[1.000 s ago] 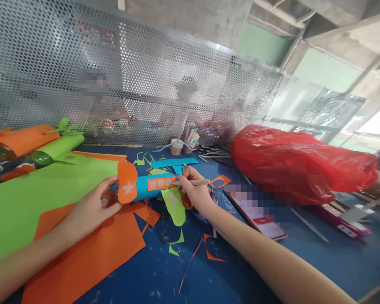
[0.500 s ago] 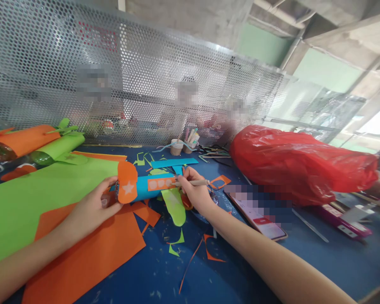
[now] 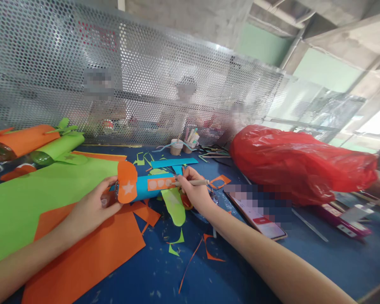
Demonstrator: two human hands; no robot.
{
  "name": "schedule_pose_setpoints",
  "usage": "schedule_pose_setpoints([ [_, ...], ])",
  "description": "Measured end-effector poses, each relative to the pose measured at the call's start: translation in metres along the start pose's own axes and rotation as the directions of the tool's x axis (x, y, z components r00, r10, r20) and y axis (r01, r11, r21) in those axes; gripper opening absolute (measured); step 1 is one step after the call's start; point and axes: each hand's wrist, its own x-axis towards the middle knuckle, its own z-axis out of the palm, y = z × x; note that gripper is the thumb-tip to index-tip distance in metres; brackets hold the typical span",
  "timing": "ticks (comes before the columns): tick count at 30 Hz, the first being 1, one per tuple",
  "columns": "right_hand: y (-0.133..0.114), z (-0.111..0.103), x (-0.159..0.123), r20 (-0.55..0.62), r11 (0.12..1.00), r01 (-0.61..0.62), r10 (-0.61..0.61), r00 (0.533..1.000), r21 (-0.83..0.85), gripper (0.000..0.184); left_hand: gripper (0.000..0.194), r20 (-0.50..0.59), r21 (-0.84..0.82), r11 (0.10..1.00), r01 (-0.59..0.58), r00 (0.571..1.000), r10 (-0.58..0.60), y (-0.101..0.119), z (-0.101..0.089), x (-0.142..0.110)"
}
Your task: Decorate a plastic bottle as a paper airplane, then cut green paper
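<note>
Craft workshop, paper scraps (image 3: pixel 151 215), cupped markers (image 3: pixel 192 138)

Daylight glare at far right; highlights on red bag (image 3: pixel 300 160); phone (image 3: pixel 267 229) partly pixelated; edges stretched.

Left hand (image 3: pixel 93 205) cupped, right hand (image 3: pixel 196 191) pinching.

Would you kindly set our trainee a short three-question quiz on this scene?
1. Which hand holds the pen?
2. True or false: in the picture, the smartphone lies to the right of the blue-wrapped bottle.
3. Fill the gap: the paper strip marked with pale circles is ____ in colour.

Key: 1. The right hand. 2. True. 3. Orange.
</note>
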Motion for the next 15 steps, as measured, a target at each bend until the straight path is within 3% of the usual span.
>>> schedule_pose_setpoints([
  [5, -0.004, -0.001, -0.003, 0.008, 1.000, -0.005, 0.005, 1.000, 0.015, 0.032, 0.077, -0.007, 0.018, 1.000, -0.025, 1.000, 0.025, -0.003, 0.001, 0.000],
  [10, -0.011, -0.001, -0.006, 0.041, 0.997, -0.048, 0.045, 0.998, 0.067, 0.038, 0.080, 0.027, -0.074, 0.997, -0.012, 1.000, 0.014, -0.004, 0.001, 0.002],
  [15, -0.007, 0.000, -0.004, 0.053, 0.999, -0.029, 0.027, 0.998, 0.041, 0.036, 0.078, 0.003, -0.019, 1.000, -0.008, 1.000, 0.008, -0.001, 0.000, -0.002],
])
